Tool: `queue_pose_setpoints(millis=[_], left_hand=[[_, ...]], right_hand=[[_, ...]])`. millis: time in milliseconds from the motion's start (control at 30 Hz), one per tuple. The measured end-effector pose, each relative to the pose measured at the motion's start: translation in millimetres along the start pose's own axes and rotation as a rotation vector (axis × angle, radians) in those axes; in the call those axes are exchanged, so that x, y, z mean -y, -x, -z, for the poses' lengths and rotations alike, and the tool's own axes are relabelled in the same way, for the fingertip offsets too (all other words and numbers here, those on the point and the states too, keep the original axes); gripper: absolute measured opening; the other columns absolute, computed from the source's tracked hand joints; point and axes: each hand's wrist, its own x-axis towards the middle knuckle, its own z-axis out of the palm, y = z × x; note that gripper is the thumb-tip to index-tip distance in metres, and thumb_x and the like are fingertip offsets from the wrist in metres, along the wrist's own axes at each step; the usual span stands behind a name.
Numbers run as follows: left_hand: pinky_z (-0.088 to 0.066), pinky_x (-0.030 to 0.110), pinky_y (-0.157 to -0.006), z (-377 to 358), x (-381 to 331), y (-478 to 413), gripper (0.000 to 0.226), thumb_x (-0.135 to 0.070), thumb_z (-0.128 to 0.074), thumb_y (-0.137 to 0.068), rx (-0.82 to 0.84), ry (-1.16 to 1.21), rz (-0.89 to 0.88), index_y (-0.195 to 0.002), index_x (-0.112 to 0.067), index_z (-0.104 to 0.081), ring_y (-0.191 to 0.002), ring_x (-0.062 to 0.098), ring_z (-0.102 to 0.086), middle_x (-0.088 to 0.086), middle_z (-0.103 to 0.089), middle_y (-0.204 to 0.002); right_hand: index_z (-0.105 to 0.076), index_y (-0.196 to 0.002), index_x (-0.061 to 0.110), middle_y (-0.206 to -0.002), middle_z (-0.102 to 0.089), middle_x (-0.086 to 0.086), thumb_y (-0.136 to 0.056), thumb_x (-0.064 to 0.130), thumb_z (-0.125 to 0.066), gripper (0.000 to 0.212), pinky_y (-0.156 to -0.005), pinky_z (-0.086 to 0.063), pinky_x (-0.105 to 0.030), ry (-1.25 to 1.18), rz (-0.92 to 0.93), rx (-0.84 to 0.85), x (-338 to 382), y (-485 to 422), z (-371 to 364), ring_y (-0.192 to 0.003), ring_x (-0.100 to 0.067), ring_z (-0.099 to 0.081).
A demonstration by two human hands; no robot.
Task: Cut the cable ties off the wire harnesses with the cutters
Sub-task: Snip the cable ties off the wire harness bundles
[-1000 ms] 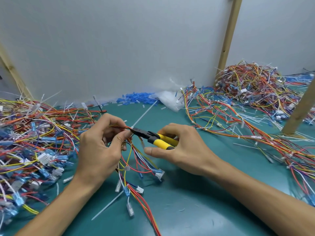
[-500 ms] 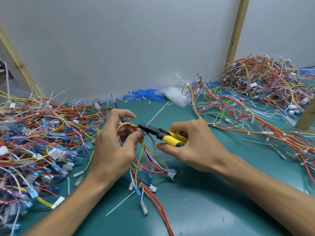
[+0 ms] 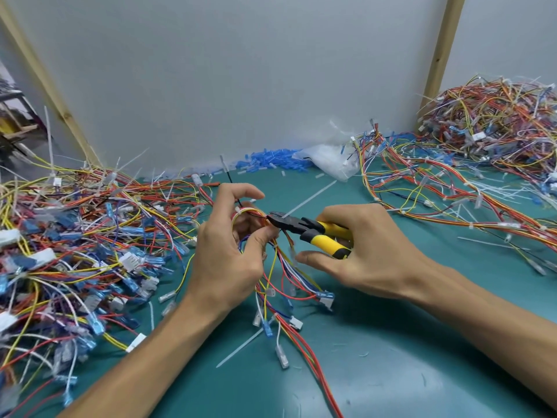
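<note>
My left hand (image 3: 229, 254) grips a wire harness (image 3: 280, 282) of red, yellow, blue and white wires, bent into a loop above the green mat. A white cable tie (image 3: 238, 210) sits on the loop near my index finger, and a thin black tie tail (image 3: 232, 185) sticks up behind it. My right hand (image 3: 361, 251) holds yellow-handled cutters (image 3: 319, 235). Their black jaws touch the loop just right of my left thumb. The harness ends with blue and clear terminals hang down onto the mat.
A big heap of harnesses (image 3: 75, 251) covers the mat on the left, another pile (image 3: 488, 140) lies at the back right, with long harnesses (image 3: 437, 200) spread before it. Cut white ties (image 3: 241, 346), blue terminals (image 3: 271, 161) and a plastic bag (image 3: 328, 161) lie around. Wooden posts (image 3: 440, 55) stand behind.
The view has shifted, so both hands sit further right in frame. My left index finger has lifted, showing more of the wire loop. The cutter jaws stay at the loop.
</note>
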Motion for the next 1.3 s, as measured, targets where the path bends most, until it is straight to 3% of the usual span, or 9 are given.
queue_pose_setpoints(millis=[133, 233, 367, 500, 667, 800, 900, 1100, 1300], left_hand=[[-0.053, 0.041, -0.057, -2.5, -1.8, 0.2, 0.042, -0.005, -0.069, -0.086, 0.013, 0.039, 0.008, -0.115, -0.030, -0.051, -0.060, 0.025, -0.061, -0.002, -0.064, -0.073], [-0.051, 0.038, -0.056, -5.6, -3.9, 1.2, 0.039, -0.002, -0.068, -0.088, 0.018, 0.086, 0.009, -0.114, -0.027, -0.052, -0.059, 0.027, -0.059, -0.001, -0.065, -0.074], [-0.049, 0.030, -0.058, -6.0, -5.9, -0.1, 0.031, 0.000, -0.067, -0.089, -0.013, 0.115, 0.000, -0.103, -0.023, -0.052, -0.061, 0.019, -0.061, 0.008, -0.065, -0.076], [-0.049, 0.025, -0.058, -4.7, -7.1, 0.2, 0.027, 0.002, -0.068, -0.090, -0.020, 0.103, -0.007, -0.096, -0.020, -0.053, -0.060, 0.013, -0.062, 0.005, -0.066, -0.074], [-0.051, 0.028, -0.057, -4.8, -6.3, 1.0, 0.027, 0.004, -0.069, -0.089, -0.020, 0.082, -0.014, -0.095, -0.016, -0.053, -0.062, 0.018, -0.066, 0.000, -0.066, -0.074], [-0.051, 0.025, -0.058, -5.1, -6.7, 0.7, 0.025, 0.005, -0.069, -0.089, -0.022, 0.071, -0.042, -0.097, -0.014, -0.054, -0.063, 0.014, -0.065, -0.004, -0.064, -0.075], [-0.051, 0.027, -0.057, -4.8, -6.1, 0.8, 0.027, 0.004, -0.068, -0.089, -0.035, 0.080, -0.046, -0.097, -0.017, -0.054, -0.062, 0.016, -0.064, -0.001, -0.064, -0.076], [-0.052, 0.033, -0.059, -7.0, -6.2, 0.8, 0.026, -0.002, -0.070, -0.090, -0.151, 0.083, -0.057, -0.095, -0.021, -0.054, -0.065, 0.023, -0.066, 0.000, -0.062, -0.077], [-0.054, 0.036, -0.057, -5.6, -9.1, 0.5, 0.024, -0.001, -0.070, -0.091, -0.174, 0.093, -0.068, -0.096, -0.017, -0.053, -0.067, 0.030, -0.068, 0.009, -0.062, -0.079]], right_hand=[[-0.062, -0.067, 0.014, -0.054, -0.039, -0.006, -0.085, 0.025, -0.080, 0.028, -0.049, -0.022, -0.029, -0.037, -0.032, 0.014, -0.3, 1.5, 3.3, -0.057, -0.019, -0.025], [-0.058, -0.063, 0.012, -0.056, -0.036, -0.008, -0.083, 0.018, -0.075, 0.027, -0.049, -0.019, -0.027, -0.053, -0.060, 0.033, -0.1, 2.4, 5.1, -0.057, -0.015, -0.023], [-0.054, -0.069, 0.018, -0.055, -0.037, 0.002, -0.083, 0.021, -0.078, 0.028, -0.049, -0.024, -0.027, -0.063, -0.049, -0.008, 0.0, 1.8, 2.5, -0.056, -0.015, -0.028], [-0.055, -0.079, 0.020, -0.067, -0.050, 0.008, -0.081, 0.031, -0.075, 0.023, -0.058, -0.039, -0.030, -0.016, 0.019, 0.006, 2.1, -1.2, 2.6, -0.065, -0.016, -0.047], [-0.054, -0.067, 0.015, -0.056, -0.037, -0.004, -0.081, 0.027, -0.076, 0.029, -0.050, -0.023, -0.029, -0.053, -0.023, 0.007, -1.0, 1.6, 3.9, -0.057, -0.015, -0.025], [-0.062, -0.065, 0.013, -0.058, -0.039, -0.013, -0.075, 0.032, -0.071, 0.023, -0.048, -0.021, -0.033, -0.060, -0.074, 0.017, 1.1, 2.3, 4.6, -0.056, -0.013, -0.023], [-0.059, -0.066, 0.015, -0.056, -0.038, -0.008, -0.078, 0.024, -0.077, 0.024, -0.049, -0.022, -0.031, -0.057, -0.054, -0.008, 0.9, 2.9, 4.8, -0.056, -0.014, -0.024], [-0.062, -0.084, 0.019, -0.070, -0.054, 0.009, -0.075, 0.034, -0.073, 0.021, -0.062, -0.045, -0.039, 0.028, 0.016, -0.011, 3.1, -2.3, 6.2, -0.068, -0.016, -0.052], [-0.065, -0.085, 0.016, -0.071, -0.055, 0.009, -0.074, 0.033, -0.075, 0.023, -0.062, -0.043, -0.033, 0.010, 0.033, -0.035, 1.1, -2.8, 8.8, -0.069, -0.017, -0.053]])
